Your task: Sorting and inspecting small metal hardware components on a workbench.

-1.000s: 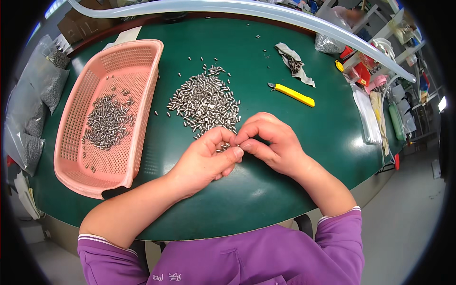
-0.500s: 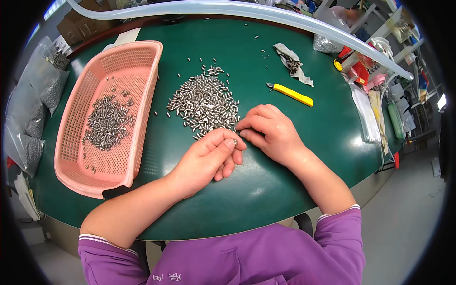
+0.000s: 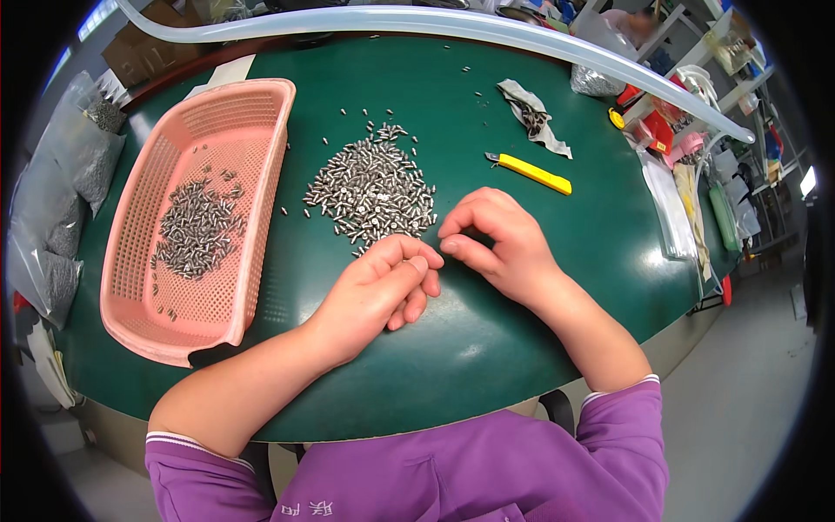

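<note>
At the near edge of a heap of small silver metal pins [image 3: 370, 187], my left hand [image 3: 374, 287] is closed, thumb pressed against the index finger and the other fingers curled. Whatever lies in that pinch is hidden. Just to its right, my right hand [image 3: 500, 239] has thumb and index finger brought together in a ring, tips close to the left fingertips. Anything between them is too small to make out. Both hands are just above the green table [image 3: 417, 374]. Left of the heap stands a pink perforated plastic basket [image 3: 252, 252] with more metal pins [image 3: 198, 228] inside.
A yellow utility knife [image 3: 535, 173] and a crumpled grey cloth [image 3: 535, 117] lie at the right. Bags of metal parts [image 3: 96, 170] line the left edge. A translucent tube [image 3: 391, 17] arches across the far side. A few loose pins lie around the heap.
My right hand has drawn slightly right, away from the heap's edge. The small metal piece that showed at my left thumb tip is no longer visible.
</note>
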{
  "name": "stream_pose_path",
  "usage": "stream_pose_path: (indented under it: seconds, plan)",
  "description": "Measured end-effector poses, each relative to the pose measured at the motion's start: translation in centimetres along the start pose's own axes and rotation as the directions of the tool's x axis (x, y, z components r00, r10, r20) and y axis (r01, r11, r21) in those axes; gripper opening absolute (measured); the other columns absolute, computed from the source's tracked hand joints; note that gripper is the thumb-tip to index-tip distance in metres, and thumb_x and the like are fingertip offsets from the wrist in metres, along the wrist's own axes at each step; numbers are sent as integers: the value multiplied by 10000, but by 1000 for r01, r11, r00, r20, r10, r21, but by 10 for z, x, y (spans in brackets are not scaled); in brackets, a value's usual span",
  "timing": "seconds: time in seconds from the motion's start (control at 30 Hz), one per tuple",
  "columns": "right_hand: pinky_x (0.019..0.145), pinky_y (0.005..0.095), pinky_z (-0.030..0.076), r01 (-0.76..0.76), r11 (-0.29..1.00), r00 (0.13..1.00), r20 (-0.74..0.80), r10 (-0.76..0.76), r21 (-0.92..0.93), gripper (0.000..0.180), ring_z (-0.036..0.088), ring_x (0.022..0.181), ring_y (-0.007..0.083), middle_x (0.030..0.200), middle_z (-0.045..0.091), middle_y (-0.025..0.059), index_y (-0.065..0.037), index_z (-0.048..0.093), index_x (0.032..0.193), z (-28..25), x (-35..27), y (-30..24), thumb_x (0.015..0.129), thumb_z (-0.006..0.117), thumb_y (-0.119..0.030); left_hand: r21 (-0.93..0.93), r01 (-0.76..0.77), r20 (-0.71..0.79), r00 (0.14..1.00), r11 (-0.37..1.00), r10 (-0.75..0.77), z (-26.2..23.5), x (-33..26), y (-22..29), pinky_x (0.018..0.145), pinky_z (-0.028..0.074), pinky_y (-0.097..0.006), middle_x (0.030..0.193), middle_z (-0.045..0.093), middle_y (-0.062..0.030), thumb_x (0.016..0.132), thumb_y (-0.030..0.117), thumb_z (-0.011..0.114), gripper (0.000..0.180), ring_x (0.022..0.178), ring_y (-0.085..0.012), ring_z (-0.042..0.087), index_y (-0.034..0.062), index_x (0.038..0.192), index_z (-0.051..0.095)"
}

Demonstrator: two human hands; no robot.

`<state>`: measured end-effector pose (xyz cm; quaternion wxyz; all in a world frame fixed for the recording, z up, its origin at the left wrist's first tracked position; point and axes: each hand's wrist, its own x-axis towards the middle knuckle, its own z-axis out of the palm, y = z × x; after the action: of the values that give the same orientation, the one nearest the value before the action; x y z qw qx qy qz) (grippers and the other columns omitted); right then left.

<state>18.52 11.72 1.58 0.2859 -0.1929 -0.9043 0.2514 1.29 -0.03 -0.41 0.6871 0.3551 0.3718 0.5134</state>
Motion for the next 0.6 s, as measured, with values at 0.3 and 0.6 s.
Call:
stream_pose_path:
  seconds: [0.3,0.6]
  plan:
    - [761,318,471,75,984,996,33,-82,164,137,593,833,182,844,634,22,-83,676,879,0,-2,-12,755,734,-76,14,21,9,1000,1000,-22,2,-1,0,502,369,-185,847,559,-17,987,181,469,169,614,-43,474,46,1085,499]
    - [747,329,476,50,980,999,-2,-51,-192,242,572,865,214,916,599,31,-111,690,1007,8,-2,0,777,677,-34,-22,1,9,1000,1000,-1,1,-1,0,488,359,-185,823,554,-23,994,187,443,154,589,-45,468,58,1024,522]
